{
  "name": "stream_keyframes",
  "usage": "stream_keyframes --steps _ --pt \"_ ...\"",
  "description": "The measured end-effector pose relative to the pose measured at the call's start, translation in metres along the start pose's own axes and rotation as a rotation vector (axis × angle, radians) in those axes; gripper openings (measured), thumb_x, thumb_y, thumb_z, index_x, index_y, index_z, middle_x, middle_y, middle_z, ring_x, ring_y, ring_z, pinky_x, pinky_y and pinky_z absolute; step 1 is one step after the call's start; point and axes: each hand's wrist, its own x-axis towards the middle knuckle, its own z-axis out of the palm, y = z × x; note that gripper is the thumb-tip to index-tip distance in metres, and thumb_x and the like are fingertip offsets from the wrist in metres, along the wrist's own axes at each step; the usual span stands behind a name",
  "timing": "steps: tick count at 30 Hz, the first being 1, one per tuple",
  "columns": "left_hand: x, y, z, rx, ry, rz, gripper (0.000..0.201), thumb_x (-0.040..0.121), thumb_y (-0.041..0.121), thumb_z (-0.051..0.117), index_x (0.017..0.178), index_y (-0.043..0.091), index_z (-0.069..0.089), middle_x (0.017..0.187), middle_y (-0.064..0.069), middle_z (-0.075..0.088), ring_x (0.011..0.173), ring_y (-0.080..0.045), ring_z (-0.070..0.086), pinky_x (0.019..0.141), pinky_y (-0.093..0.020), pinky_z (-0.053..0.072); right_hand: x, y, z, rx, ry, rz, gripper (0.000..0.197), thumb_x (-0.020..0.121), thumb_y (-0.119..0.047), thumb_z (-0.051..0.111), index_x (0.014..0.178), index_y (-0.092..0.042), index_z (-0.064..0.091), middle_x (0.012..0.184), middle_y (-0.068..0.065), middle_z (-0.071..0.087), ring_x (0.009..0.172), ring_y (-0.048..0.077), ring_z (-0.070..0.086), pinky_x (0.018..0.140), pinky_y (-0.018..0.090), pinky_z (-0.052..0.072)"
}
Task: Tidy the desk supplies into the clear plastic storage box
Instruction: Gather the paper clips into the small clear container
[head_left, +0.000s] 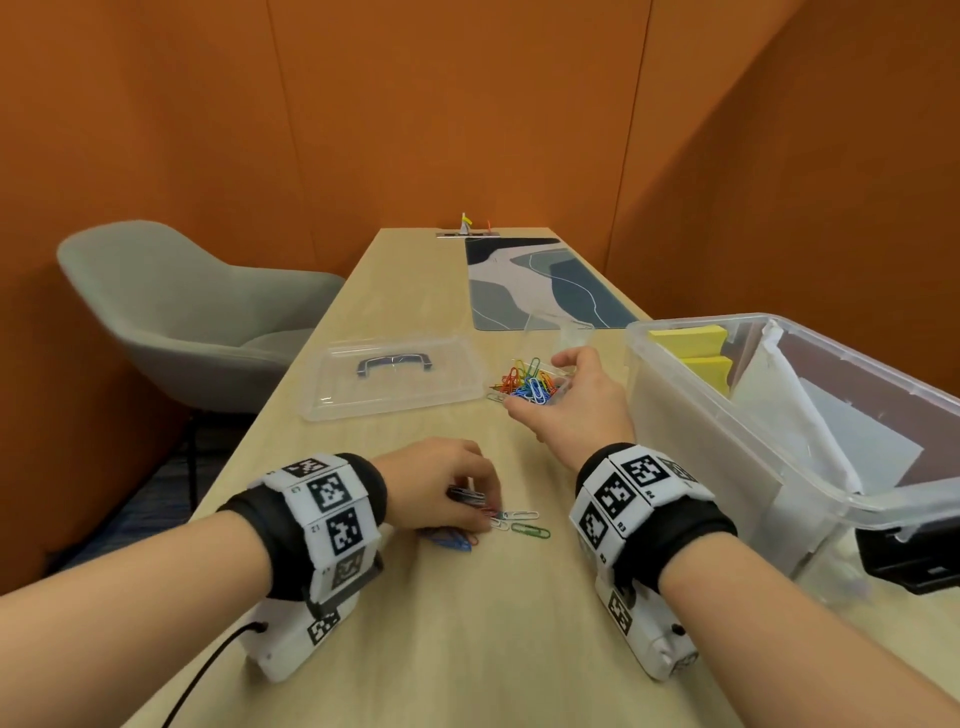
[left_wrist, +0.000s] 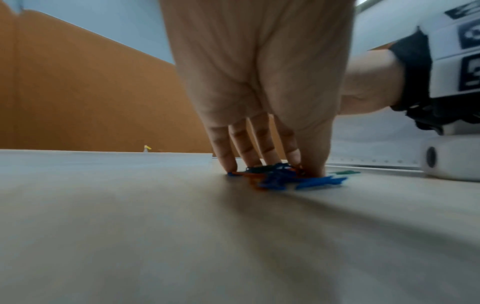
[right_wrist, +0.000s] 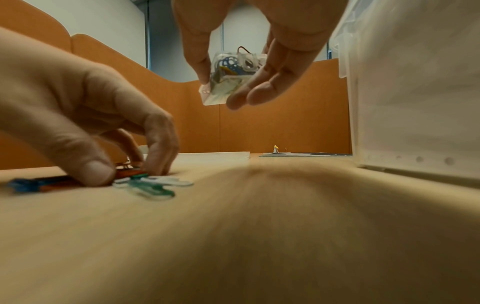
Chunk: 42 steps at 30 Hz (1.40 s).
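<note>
Coloured paper clips (head_left: 511, 522) lie loose on the wooden desk (head_left: 467, 649) near the clear storage box (head_left: 779, 441), the left hand (head_left: 441, 483) pinching some. Beside that box, the right hand (head_left: 571, 400) grips a small clear case (head_left: 530, 384) of clips, raised off the desk.

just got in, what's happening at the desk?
A person is gathering loose paper clips off the wooden desk. The left hand pinches a few of them against the desktop. The right hand holds a small clear case of coloured clips, open, just above the desk. The big storage box sits to the right with sticky notes and papers already inside; its lid lies on the desk.
</note>
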Motion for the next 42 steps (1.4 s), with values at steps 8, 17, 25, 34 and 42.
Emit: stream_keyframes --steps 8,17,25,34,42 --pt "0.004 0.024 0.006 -0.089 -0.099 0.215 0.046 0.079 0.038 0.071 0.122 0.027 0.061 0.13 0.005 0.053 0.119 -0.008 0.046 0.104 -0.02 0.033 0.002 -0.002 0.004 -0.012 -0.005 0.011 0.064 0.063 -0.046 0.075 0.114 -0.025 0.043 0.1 0.0 0.064 0.082 0.025 0.068 0.077 0.043 0.056" --pt "-0.01 -0.005 0.002 -0.071 0.072 0.049 0.018 0.081 0.022 0.068 0.099 0.019 0.072 0.095 0.005 0.067 0.082 -0.002 0.054 0.076 -0.007 0.038 0.006 0.002 0.006 0.01 -0.031 -0.01 0.064 0.061 -0.044 0.076 0.113 -0.026 0.043 0.103 0.0 0.061 0.087 0.026 0.067 0.078 0.043 0.056" --pt "-0.026 -0.023 -0.003 -0.031 -0.076 -0.176 0.071 0.063 0.053 0.078 0.126 0.045 0.048 0.131 0.013 0.038 0.121 -0.008 0.03 0.109 -0.026 0.027 0.003 0.005 0.004 0.011 -0.127 0.005 0.071 0.064 -0.034 0.082 0.123 -0.019 0.045 0.11 0.004 0.059 0.103 0.019 0.058 0.085 0.028 0.047" --pt "-0.022 -0.022 -0.001 -0.132 0.059 -0.189 0.024 0.08 0.022 0.071 0.104 0.022 0.071 0.096 0.009 0.059 0.086 -0.005 0.053 0.072 -0.005 0.04 0.002 0.004 0.004 0.065 -0.201 0.009 0.074 0.063 -0.027 0.084 0.125 -0.017 0.045 0.098 0.001 0.058 0.097 0.015 0.058 0.079 0.021 0.042" --pt "-0.024 -0.013 -0.037 -0.439 0.347 -0.172 0.016 0.078 0.004 0.072 0.088 0.016 0.071 0.073 -0.002 0.068 0.057 0.0 0.06 0.062 -0.01 0.05 0.001 0.003 0.005 0.056 -0.232 -0.04 0.078 0.062 -0.026 0.085 0.127 -0.017 0.042 0.071 -0.011 0.045 0.087 0.012 0.054 0.076 0.021 0.039"
